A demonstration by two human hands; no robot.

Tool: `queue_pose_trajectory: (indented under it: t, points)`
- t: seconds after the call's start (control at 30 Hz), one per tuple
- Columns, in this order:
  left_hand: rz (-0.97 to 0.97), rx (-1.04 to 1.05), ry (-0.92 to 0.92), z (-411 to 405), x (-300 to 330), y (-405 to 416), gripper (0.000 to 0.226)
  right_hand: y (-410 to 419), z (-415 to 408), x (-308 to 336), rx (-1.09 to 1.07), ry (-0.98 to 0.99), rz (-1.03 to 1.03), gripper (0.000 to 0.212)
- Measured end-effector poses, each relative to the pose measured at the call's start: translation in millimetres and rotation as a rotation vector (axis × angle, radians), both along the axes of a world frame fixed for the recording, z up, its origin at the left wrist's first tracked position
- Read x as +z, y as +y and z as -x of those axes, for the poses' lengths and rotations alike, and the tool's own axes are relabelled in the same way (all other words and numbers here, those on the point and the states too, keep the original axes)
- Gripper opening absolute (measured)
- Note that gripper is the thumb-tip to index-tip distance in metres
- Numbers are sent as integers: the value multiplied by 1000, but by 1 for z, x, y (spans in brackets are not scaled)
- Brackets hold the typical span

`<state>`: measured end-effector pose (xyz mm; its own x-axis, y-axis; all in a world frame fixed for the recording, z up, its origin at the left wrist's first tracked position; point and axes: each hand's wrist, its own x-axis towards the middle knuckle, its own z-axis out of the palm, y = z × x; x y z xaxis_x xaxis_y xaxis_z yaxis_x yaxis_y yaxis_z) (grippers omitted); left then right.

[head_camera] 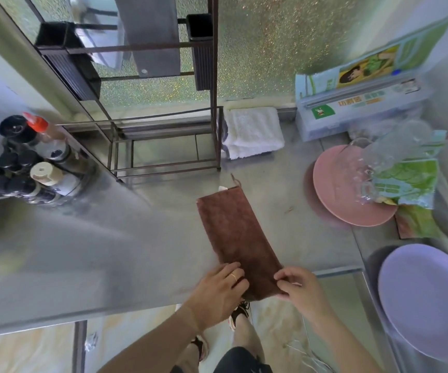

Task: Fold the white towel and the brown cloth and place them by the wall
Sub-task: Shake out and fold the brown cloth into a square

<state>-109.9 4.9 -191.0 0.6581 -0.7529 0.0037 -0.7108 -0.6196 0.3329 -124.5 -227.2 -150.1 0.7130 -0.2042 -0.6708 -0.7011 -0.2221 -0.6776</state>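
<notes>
Head view showed the brown cloth (237,235) lying as a long strip on the tabletop (109,251), the white towel (253,131) already folded by the wall. I judged the near end should be lifted evenly and carried to the far edge. My left hand (221,289) pressed flat, fingers spread; my right hand (296,285) pinched the near corner.

A single head-worn wide-angle view looks steeply down from close above onto the counter (109,251), facing the frosted-glass wall (257,49) at 12 o'clock, floor at 6 o'clock.
</notes>
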Motion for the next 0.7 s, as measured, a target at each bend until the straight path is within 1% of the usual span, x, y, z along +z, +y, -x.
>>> queue_pose_trajectory:
  t: [0.07, 0.13, 0.2, 0.23, 0.27, 0.3, 0.4, 0.43, 0.5, 0.6, 0.7]
  points:
    - [147, 151, 129, 9, 11, 9, 10, 0, 8, 12, 129, -1, 50, 28]
    - [291, 370, 304, 15, 26, 17, 11, -1, 11, 24, 232, -20, 55, 38]
    - [396, 588, 473, 13, 40, 25, 18, 1, 5, 35, 301, -67, 82, 38]
    - [453, 675, 546, 8, 47, 28, 18, 3, -3, 40, 331, -103, 104, 36]
    - [499, 740, 598, 0, 53, 30, 12, 6, -13, 45, 349, -136, 118, 34]
    - [526, 784, 626, -10, 58, 31, 5, 8, -26, 48, 347, -172, 127, 31]
    - [534, 917, 599, -49, 66, 33, 19, 19, -75, 51, 319, -278, 182, 15]
    - [536, 973, 602, -63, 66, 34, 17, 24, -92, 49, 313, -308, 207, 11]
    - [512, 1087, 605, -92, 64, 35, 6, 33, -124, 42, 288, -335, 271, 4]
    - [452, 1176, 595, -129, 56, 39, 6, 45, -163, 26, 286, -320, 334, 6]
    - [382, 1228, 613, -148, 45, 39, 7, 52, -189, 8, 360, -282, 391, 13]
